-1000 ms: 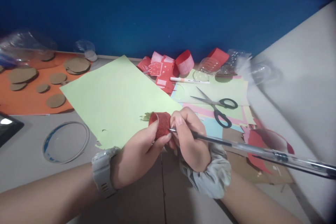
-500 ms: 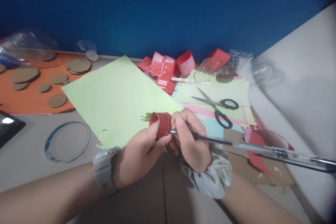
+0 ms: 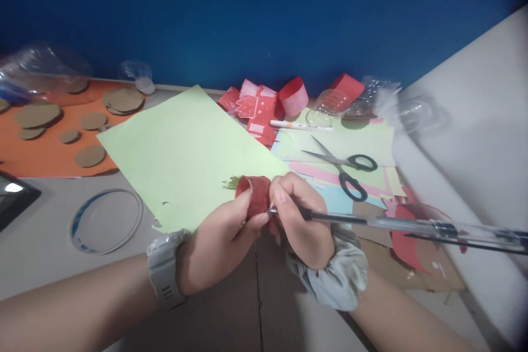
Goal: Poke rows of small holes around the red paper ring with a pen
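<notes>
Between the fingers of my left hand is a small red paper ring covered with dark marks on its outside. My right hand is closed around a clear-barrelled ballpoint pen. The pen's tip meets the lower right edge of the red ring, near my left thumb. Part of the ring's right side is hidden by my right fingers. A light green paper sheet with a ragged lower edge lies behind my hands.
Scissors rest spread on coloured papers at the right. Red paper rolls and a marker are behind them. Cardboard discs lie on orange paper at the left, near a tape roll and a dark device.
The back end of the pen has swung slightly upward while its tip stays against the ring. My left hand and the ring are almost unmoved.
</notes>
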A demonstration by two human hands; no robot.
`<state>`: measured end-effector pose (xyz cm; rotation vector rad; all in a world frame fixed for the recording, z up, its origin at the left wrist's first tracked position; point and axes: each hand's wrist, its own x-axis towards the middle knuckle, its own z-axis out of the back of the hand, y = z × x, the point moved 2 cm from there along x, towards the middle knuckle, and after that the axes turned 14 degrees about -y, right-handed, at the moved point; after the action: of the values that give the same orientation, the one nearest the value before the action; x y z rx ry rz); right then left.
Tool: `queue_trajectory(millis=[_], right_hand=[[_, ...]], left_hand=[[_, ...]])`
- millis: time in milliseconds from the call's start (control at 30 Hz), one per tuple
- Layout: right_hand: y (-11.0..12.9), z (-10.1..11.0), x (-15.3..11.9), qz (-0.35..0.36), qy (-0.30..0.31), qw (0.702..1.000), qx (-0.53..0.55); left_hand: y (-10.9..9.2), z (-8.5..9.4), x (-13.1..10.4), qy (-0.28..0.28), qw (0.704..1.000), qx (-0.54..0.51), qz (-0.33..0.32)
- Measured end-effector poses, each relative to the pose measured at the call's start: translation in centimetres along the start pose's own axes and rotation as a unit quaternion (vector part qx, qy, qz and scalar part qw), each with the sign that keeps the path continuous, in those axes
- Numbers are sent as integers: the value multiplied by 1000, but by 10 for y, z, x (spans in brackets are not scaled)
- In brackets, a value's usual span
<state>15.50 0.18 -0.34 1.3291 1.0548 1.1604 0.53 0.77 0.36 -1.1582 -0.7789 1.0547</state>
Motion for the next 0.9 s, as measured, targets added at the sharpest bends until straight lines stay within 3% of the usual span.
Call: queue_trajectory(millis=[233, 433, 900], right_hand=[[1, -2, 0, -18, -18, 999, 27], [1, 0, 1, -6, 12, 1000, -6], [1, 1, 1, -7, 6, 1000, -10]], left_hand=[[-1, 1, -2, -5, 1000, 5, 10], [0, 0, -1, -5, 1000, 4, 3], [1, 0, -1, -5, 1000, -14, 8]])
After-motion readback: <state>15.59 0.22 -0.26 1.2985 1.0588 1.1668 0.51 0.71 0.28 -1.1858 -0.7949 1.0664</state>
